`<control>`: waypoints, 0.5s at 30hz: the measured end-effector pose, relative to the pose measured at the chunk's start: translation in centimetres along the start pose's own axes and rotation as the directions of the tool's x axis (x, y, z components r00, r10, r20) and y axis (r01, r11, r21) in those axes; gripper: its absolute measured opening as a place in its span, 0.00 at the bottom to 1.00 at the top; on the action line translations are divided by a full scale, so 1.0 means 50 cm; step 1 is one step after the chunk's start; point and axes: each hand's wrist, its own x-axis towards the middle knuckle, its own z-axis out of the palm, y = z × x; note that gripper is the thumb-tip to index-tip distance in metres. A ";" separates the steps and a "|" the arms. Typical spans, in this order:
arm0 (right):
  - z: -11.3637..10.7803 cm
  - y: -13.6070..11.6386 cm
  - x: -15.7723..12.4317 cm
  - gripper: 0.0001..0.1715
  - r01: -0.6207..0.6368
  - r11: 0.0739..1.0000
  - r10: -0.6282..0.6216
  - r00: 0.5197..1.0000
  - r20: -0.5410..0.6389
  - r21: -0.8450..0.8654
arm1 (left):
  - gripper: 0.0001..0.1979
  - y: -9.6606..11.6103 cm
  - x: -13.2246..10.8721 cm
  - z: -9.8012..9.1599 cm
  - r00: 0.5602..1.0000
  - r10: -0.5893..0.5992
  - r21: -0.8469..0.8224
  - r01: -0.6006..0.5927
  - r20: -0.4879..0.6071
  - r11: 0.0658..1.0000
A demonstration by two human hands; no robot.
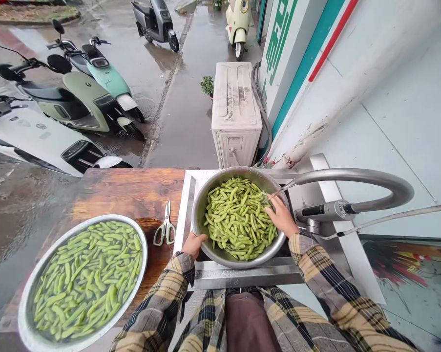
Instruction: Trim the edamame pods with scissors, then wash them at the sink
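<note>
A steel bowl [195, 215] heaped with green soybean pods [240, 215] sits over the sink [238, 277]. My left hand [194, 243] grips the bowl's left rim, thumb on the inner side and the other fingers hidden beneath. Over the right side of the pods is my right hand [282, 216], fingers apart, its fingertips at the pods beside the thin water stream. That water runs from the curved grey faucet [355, 175]. To the left, a wide metal basin [144, 244] holds more pods [88, 278] lying in water.
Scissors [165, 230] with pale green handles lie on the wooden table [132, 188] between basin and sink. Beyond the sink stands an air conditioner unit [237, 107]. Several scooters [92, 102] are parked on the wet ground, and a white wall [388, 107] rises at right.
</note>
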 end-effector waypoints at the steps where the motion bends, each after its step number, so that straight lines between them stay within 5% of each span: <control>1: -0.003 0.006 -0.026 0.32 -0.037 0.999 0.038 0.997 -0.064 0.020 | 0.19 -0.001 0.002 -0.002 1.000 -0.011 0.012 0.010 0.007 1.000; 6: 0.007 0.016 -0.163 0.35 -0.222 0.969 0.244 0.921 -0.304 0.108 | 0.18 -0.006 0.011 -0.013 0.999 0.013 0.072 -0.015 0.039 0.997; 11: 0.036 0.038 -0.263 0.46 -0.422 0.789 0.525 0.840 -0.135 0.446 | 0.19 -0.013 0.017 -0.013 1.000 0.012 0.090 -0.010 -0.020 0.996; 13: 0.047 0.043 -0.265 0.47 -0.480 0.649 0.614 0.789 -0.034 0.591 | 0.18 -0.014 0.019 -0.010 0.999 -0.003 0.106 0.008 -0.046 0.994; 15: 0.054 0.043 -0.246 0.44 -0.484 0.536 0.611 0.788 0.077 0.691 | 0.17 -0.013 0.019 -0.007 0.999 -0.009 0.117 0.015 -0.053 0.993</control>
